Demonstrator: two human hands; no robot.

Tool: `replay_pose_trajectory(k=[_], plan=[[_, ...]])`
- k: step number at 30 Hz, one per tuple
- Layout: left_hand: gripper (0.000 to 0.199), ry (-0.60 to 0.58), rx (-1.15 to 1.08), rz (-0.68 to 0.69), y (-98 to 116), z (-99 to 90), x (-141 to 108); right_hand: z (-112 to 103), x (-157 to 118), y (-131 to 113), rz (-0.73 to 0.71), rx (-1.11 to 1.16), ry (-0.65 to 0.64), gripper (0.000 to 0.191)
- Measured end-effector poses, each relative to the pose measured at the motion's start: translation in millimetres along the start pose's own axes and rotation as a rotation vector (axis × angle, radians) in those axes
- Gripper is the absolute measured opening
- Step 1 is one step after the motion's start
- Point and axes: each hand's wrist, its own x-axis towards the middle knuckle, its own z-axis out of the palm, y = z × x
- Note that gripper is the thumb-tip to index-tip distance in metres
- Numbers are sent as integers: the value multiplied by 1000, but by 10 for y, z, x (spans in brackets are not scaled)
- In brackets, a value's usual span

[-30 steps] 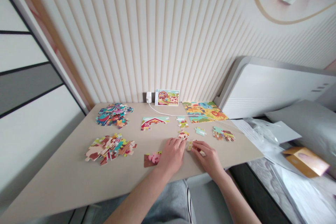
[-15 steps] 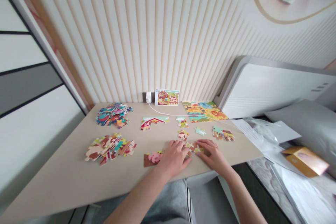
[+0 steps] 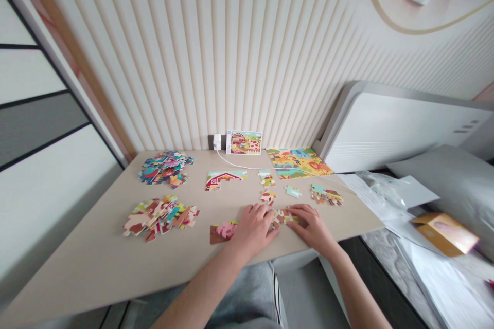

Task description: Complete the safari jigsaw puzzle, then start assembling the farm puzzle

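My right hand is closed on the end of a small joined section of jigsaw puzzle pieces, thumb on the near side and fingers on the far side. At the section's other end, my left hand lies palm down, its curled fingers on the pieces and partly covering them. Left of that hand shows a pig section, partly under the wrist. Just beyond the hands are a cow-patterned piece, a tractor section, a pale blue piece and another joined section.
A red barn section lies farther back. Two loose piles, one dark blue and one farm-coloured, lie left. A picture card leans on the wall beside a charger; its cable crosses an assembled animal puzzle.
The whole view has shifted slightly. My left hand has moved a little away from the right hand, and more of the pieces between them shows. The other sections lie as before.
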Motion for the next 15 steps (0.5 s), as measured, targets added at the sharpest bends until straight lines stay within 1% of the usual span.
replay_pose_trajectory(k=[2, 6, 10, 13, 15], plan=[[37, 7, 17, -3, -11, 21, -3, -7, 4, -2, 5, 4, -5, 37], [37, 21, 46, -42, -28, 48, 8, -20, 4, -20, 22, 4, -17, 37], [42, 68, 19, -86, -35, 27, 18, -35, -3, -53, 31, 0, -22, 36], [54, 103, -58, -57, -42, 1, 5, -62, -1, -66, 36, 10, -30, 37], [57, 89, -99, -26, -47, -8, -7, -83, 6, -61, 35, 30, -35, 37]])
